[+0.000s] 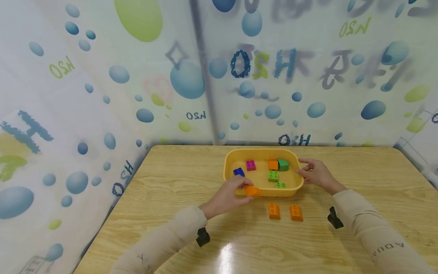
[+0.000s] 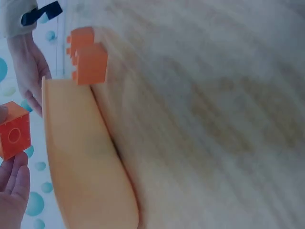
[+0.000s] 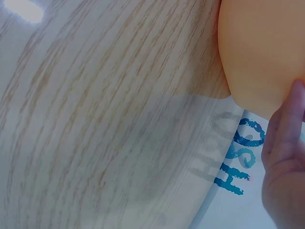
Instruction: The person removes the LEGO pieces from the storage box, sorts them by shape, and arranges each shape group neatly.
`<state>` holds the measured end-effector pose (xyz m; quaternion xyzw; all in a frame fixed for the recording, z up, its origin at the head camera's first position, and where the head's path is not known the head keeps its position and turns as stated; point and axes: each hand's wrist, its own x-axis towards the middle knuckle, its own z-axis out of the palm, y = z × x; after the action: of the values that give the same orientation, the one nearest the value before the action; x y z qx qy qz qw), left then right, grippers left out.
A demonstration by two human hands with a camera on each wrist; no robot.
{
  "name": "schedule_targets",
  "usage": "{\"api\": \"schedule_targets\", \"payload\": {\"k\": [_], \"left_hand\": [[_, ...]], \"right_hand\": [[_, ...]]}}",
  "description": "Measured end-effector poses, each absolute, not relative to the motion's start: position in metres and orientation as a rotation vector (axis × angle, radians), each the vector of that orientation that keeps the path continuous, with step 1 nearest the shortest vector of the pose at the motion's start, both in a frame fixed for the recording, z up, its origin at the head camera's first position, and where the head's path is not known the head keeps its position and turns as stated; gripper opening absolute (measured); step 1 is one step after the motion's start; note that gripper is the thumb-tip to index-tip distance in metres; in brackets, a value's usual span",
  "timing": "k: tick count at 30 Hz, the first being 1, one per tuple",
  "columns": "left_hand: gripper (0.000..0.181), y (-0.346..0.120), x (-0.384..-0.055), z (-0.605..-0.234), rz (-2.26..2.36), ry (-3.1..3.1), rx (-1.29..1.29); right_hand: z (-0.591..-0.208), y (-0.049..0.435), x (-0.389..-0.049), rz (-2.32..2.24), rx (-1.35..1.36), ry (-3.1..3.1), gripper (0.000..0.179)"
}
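My left hand (image 1: 227,194) pinches an orange building block (image 1: 252,191) between thumb and fingers, held up by the front rim of a yellow plastic tray (image 1: 261,193). In the left wrist view, the underside of that orange block (image 2: 15,136) shows a round ring. At the tray's right end, my right hand (image 1: 318,175) holds the wall, thumb over the rim and fingers along the outside. Inside the tray lie a blue block (image 1: 238,172), a magenta block (image 1: 251,165), an orange block (image 1: 272,164), a dark green block (image 1: 283,164) and two light green blocks (image 1: 273,176).
Two orange blocks with sloped sides, one on the left (image 1: 274,211) and one on the right (image 1: 296,212), stand on the wooden table (image 1: 178,182) in front of the tray. A patterned curtain wall (image 1: 239,125) rises behind the table's far edge.
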<state>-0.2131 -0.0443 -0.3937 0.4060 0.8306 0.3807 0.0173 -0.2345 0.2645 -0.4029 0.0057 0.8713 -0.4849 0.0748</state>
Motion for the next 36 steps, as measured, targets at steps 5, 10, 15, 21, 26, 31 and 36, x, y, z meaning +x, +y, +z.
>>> {"api": "schedule_targets", "payload": {"k": [5,10,15,21,26,31,36], "left_hand": [[0.032,-0.046,-0.203,-0.405,1.164,2.544,1.248],[0.028,-0.047,-0.2,-0.42,1.096,2.518,1.197],[0.029,-0.046,-0.198,-0.429,1.016,2.525,1.153],[0.029,-0.046,-0.199,-0.436,1.025,2.517,1.154],[0.03,-0.047,-0.2,-0.439,1.001,2.515,1.155],[0.029,-0.05,-0.202,-0.442,0.965,2.517,1.135],[0.029,-0.052,-0.204,-0.444,0.945,2.522,1.122]], "right_hand": [[-0.402,0.264,-0.234,-1.453,0.021,2.617,0.06],[-0.401,0.263,-0.235,-1.456,0.023,2.617,0.06],[-0.401,0.263,-0.235,-1.451,0.024,2.621,0.06],[-0.403,0.264,-0.235,-1.467,0.005,2.614,0.06],[-0.404,0.265,-0.235,-1.468,0.004,2.616,0.059],[-0.404,0.265,-0.235,-1.467,0.001,2.619,0.059],[-0.404,0.265,-0.234,-1.469,0.001,2.621,0.059]]}}
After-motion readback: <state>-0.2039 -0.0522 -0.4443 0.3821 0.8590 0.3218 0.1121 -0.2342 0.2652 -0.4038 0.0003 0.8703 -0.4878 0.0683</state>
